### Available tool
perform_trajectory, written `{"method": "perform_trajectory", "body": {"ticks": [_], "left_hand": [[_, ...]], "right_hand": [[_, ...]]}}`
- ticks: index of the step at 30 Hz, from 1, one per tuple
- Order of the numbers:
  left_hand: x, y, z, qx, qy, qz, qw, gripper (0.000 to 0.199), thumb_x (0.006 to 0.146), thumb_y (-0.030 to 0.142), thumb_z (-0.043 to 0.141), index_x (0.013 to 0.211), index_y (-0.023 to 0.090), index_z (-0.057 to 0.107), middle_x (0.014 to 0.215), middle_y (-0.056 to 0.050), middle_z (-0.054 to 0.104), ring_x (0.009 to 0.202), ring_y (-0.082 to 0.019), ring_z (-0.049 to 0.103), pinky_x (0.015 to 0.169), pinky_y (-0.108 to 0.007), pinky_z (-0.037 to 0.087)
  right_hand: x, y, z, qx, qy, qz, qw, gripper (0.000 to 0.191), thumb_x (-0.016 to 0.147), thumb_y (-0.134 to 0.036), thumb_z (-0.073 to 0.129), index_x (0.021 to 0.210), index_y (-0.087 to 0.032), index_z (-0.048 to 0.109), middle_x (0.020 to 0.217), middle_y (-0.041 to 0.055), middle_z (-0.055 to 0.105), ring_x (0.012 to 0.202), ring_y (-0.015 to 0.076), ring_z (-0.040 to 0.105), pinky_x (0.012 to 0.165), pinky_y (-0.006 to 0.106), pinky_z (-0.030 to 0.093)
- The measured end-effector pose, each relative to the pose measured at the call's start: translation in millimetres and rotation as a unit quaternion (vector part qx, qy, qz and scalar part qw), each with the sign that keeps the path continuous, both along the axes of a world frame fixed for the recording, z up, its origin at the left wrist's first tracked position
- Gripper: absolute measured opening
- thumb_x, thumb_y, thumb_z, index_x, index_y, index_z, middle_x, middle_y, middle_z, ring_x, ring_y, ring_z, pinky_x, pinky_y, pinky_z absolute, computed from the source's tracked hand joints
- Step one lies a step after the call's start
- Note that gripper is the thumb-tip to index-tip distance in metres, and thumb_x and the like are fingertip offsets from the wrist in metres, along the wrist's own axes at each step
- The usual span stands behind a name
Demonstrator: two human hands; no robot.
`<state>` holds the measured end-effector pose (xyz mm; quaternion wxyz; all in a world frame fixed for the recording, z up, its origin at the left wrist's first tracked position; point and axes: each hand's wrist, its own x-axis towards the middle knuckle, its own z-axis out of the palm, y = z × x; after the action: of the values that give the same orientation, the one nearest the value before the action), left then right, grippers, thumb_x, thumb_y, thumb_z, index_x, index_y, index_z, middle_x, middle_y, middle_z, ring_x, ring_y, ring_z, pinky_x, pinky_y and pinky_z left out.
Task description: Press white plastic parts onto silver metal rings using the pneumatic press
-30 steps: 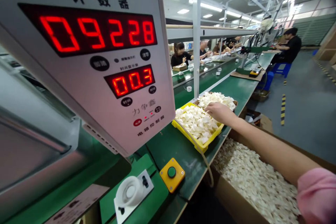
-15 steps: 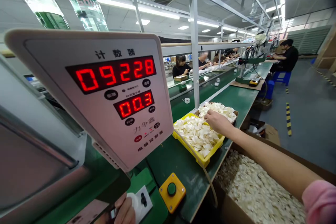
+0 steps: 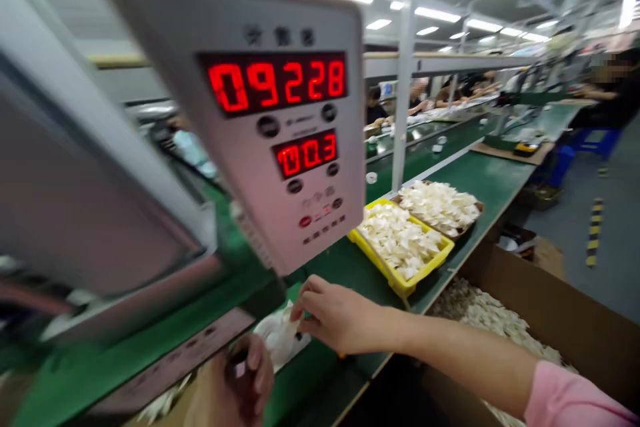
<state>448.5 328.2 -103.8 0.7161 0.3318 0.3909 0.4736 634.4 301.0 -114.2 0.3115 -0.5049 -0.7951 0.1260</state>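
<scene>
The white piece and panel lettering are blurred, the pink sleeve cropped.

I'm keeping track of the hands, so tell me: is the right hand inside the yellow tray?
No, the right hand is at the white fixture, apart from the yellow tray, which sits farther along the green bench.

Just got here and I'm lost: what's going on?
The person's right hand holds what looks like a thin pale piece at a white fixture, below the digital counter reading 09228. The left hand is close beside the fixture; blur hides whether it grips anything. Farther along the green bench, a yellow tray is heaped with pale pieces.
</scene>
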Motion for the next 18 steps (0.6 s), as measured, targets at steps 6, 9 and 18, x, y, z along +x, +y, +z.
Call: {"method": "perform_trajectory", "body": {"ticks": [6, 9, 18], "left_hand": [[-39, -29, -18.5, -0.016, -0.019, 0.095, 0.995, 0.022, 0.080, 0.035, 0.059, 0.097, 0.022, 0.058, 0.055, 0.006, 0.036, 0.040, -0.007, 0.029, 0.032, -0.018, 0.022], [-54, -37, -30.0, -0.046, -0.016, 0.118, 0.992, 0.025, 0.079, 0.033, 0.061, 0.100, 0.021, 0.058, 0.057, 0.006, 0.038, 0.042, -0.007, 0.031, 0.033, -0.017, 0.024], [-57, -45, -37.4, -0.051, 0.014, 0.129, 0.990, 0.026, 0.076, 0.035, 0.064, 0.096, 0.021, 0.057, 0.061, 0.006, 0.041, 0.044, -0.006, 0.033, 0.034, -0.016, 0.023]], "right_hand": [[-30, 28, -24.8, 0.013, -0.067, 0.045, 0.997, 0.017, 0.087, -0.018, 0.050, 0.100, -0.016, 0.060, 0.091, 0.0072, 0.061, 0.090, 0.0196, 0.055, 0.078, 0.031, 0.043], [-36, 32, -28.7, 0.053, -0.129, 0.068, 0.988, 0.016, 0.085, -0.014, 0.051, 0.097, -0.016, 0.061, 0.088, 0.0072, 0.063, 0.085, 0.0194, 0.055, 0.076, 0.031, 0.042], [-46, 24, -24.5, 0.057, -0.152, -0.009, 0.987, 0.017, 0.092, -0.027, 0.045, 0.099, -0.021, 0.059, 0.084, 0.0029, 0.062, 0.074, 0.0150, 0.057, 0.057, 0.026, 0.038]]}}
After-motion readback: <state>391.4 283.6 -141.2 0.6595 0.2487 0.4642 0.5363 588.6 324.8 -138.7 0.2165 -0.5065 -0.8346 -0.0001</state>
